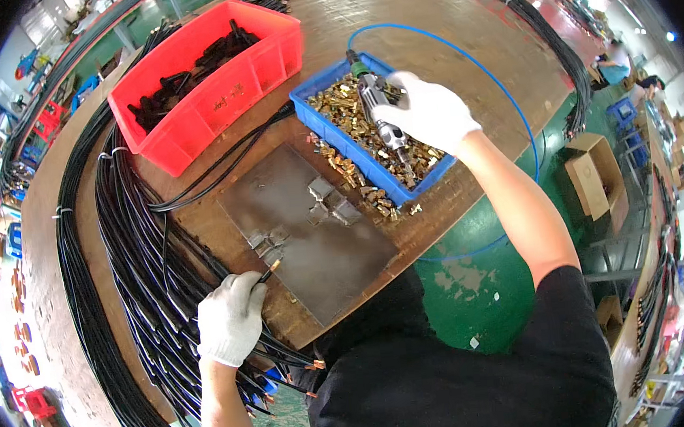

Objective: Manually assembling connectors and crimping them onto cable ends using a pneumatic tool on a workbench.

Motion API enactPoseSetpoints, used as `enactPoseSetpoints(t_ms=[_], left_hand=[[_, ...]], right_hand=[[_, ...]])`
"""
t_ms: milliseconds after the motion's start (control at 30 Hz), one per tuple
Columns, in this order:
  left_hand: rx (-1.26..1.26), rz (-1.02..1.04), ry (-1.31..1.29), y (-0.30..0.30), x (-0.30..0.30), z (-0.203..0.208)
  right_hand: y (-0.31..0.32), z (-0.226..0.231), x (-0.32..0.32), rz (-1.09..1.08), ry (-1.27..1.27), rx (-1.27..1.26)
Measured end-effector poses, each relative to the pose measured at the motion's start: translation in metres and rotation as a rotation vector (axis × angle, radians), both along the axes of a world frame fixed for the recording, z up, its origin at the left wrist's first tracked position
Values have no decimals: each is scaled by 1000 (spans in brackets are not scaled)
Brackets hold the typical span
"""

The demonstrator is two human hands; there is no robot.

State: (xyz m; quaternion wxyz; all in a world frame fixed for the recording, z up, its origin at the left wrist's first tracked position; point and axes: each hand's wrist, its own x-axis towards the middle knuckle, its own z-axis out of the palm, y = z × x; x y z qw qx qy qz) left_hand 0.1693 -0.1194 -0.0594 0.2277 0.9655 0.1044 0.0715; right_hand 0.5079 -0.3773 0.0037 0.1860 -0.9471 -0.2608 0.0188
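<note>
My left hand (231,319), in a white glove, is closed on a black cable (265,276) whose brass-coloured tip (276,265) points over the edge of a dark metal plate (313,257). My right hand (427,112), also gloved and slightly blurred, is over a silver power screwdriver (372,93) with a green end and a blue hose. Its thumb and forefinger are spread around the tool's body; the other fingers are partly hidden. The screwdriver lies across a blue bin (341,142) full of small brass fittings (336,104). Small metal blocks (333,202) sit on the plate.
A red bin (210,103) of black parts stands at the far left of the wooden table. Bundled black cables (138,256) hang over the near-left edge. Loose fittings (377,198) lie beside the blue bin. A blue hose (493,78) loops at the right; a cardboard box (595,175) stands beyond.
</note>
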Motion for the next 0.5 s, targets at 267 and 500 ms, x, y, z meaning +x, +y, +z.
enactPoseSetpoints(t_ms=[267, 500], left_hand=[[-29, 27, -45, 2, 0, -6], [-22, 13, -55, 5, -2, -3]], right_hand=[[47, -17, 47, 58, 118, -254], [-23, 13, 46, 165, -128, -403]])
